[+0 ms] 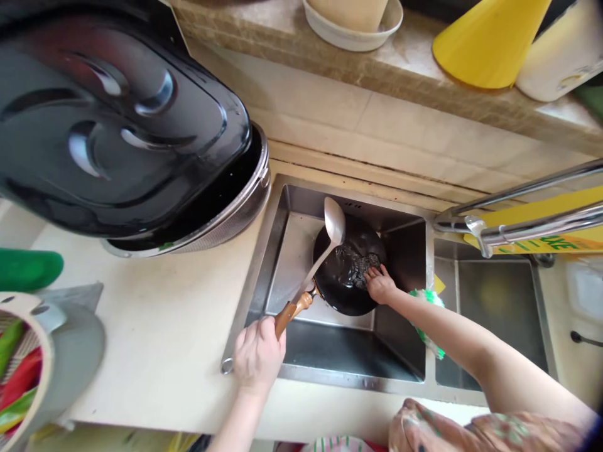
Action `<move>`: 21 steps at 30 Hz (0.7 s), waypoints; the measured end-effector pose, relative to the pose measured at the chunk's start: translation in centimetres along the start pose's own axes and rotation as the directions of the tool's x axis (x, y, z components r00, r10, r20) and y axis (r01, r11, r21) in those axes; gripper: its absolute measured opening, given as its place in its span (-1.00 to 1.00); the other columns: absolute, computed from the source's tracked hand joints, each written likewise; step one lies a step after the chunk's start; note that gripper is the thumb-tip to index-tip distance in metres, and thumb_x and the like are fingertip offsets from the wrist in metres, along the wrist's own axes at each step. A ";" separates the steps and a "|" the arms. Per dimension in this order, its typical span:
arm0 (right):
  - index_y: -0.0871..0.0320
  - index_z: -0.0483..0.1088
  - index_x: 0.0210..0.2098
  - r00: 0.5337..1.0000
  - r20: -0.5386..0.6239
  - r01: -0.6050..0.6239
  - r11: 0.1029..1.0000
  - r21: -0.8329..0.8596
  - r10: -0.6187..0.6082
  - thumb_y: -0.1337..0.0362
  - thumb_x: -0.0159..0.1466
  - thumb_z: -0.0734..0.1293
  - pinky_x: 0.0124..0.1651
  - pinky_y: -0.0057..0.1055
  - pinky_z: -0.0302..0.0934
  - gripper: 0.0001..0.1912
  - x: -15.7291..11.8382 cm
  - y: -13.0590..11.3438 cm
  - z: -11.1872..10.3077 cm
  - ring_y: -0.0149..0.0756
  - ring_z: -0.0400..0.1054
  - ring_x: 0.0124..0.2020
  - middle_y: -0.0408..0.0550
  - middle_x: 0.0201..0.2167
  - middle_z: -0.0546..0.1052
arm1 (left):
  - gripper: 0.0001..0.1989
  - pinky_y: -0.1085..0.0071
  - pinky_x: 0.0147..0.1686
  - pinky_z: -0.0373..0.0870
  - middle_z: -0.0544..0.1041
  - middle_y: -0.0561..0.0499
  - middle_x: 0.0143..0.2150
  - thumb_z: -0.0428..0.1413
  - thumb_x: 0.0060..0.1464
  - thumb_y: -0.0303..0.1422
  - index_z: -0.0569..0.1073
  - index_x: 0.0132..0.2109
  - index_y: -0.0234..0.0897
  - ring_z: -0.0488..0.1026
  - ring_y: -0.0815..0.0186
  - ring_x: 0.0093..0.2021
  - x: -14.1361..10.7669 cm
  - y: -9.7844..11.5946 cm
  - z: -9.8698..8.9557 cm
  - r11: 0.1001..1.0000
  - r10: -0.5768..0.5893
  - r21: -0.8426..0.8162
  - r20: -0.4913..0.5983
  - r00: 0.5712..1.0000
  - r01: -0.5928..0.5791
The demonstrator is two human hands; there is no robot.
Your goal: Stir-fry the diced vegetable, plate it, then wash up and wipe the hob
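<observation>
A black wok (pixel 351 298) with a little water in it sits in the left basin of the steel sink (pixel 301 235). My left hand (pixel 259 355) is closed around wooden handles at the wok's lower left. A metal wok spatula (pixel 334 220) lies slanting across the wok, its shaft running down to the same grip. Inside the wok, my right hand (pixel 380 285) presses a dark steel wool scrubber (pixel 367 267) against the surface. Its fingers bend over the scrubber, and part of the scrubber is hidden beneath them.
Left of the sink stand a large black lid or tray (pixel 141 119) in a mesh strainer (pixel 235 226) and a container of peppers (pixel 89 351). A green-white cloth or scrubber (pixel 428 298) hangs over the basin divider. A chrome rack (pixel 541 229) overhangs the right basin (pixel 494 314).
</observation>
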State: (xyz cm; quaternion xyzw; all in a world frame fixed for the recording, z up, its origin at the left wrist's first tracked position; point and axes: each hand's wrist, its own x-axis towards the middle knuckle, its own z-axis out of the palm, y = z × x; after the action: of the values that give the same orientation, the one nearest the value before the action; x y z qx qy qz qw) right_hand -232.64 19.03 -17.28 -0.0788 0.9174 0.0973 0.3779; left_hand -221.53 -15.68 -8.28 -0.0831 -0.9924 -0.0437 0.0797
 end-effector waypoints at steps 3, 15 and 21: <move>0.20 0.17 0.26 0.997 -0.079 0.028 0.999 0.045 -0.024 0.34 0.25 0.02 0.33 -0.01 -0.62 -0.41 2.4 -0.1 -1.5 -0.11 -0.13 0.35 0.09 0.30 0.16 | -0.93 0.30 -0.26 0.28 0.46 -0.01 -0.49 0.08 0.07 -0.40 0.35 -0.27 -0.29 0.44 0.20 -0.42 0.0 -0.1 0.1 1.000 0.009 -0.012 0.008 1.000 -0.009; 0.17 0.08 0.30 0.987 -0.150 0.071 0.989 0.126 -0.051 0.38 0.23 0.03 0.33 -0.10 -0.68 -0.37 5.0 0.4 -3.7 -0.28 -0.29 0.39 -0.01 0.36 0.03 | -0.91 0.31 -0.29 0.27 0.44 0.01 -0.52 0.09 0.09 -0.36 0.34 -0.29 -0.29 0.44 0.21 -0.45 0.0 -0.1 0.2 0.998 0.021 0.051 -0.011 1.000 -0.021; 0.21 0.15 0.27 0.998 -0.061 -0.013 0.984 0.177 0.025 0.33 0.27 0.06 0.31 0.06 -0.64 -0.44 4.3 -0.9 -3.7 -0.10 -0.17 0.36 0.14 0.32 0.11 | -0.90 0.32 -0.34 0.26 0.43 0.03 -0.55 0.09 0.08 -0.34 0.35 -0.29 -0.28 0.43 0.20 -0.49 0.1 -0.1 0.3 0.997 0.015 0.082 -0.030 0.999 -0.013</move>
State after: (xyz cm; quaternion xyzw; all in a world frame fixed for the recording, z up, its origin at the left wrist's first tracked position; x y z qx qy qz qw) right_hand -238.01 16.95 -17.86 -0.0393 0.9346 0.0165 0.3531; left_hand -221.68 -15.72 -8.55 -0.0859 -0.9914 -0.0039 0.0986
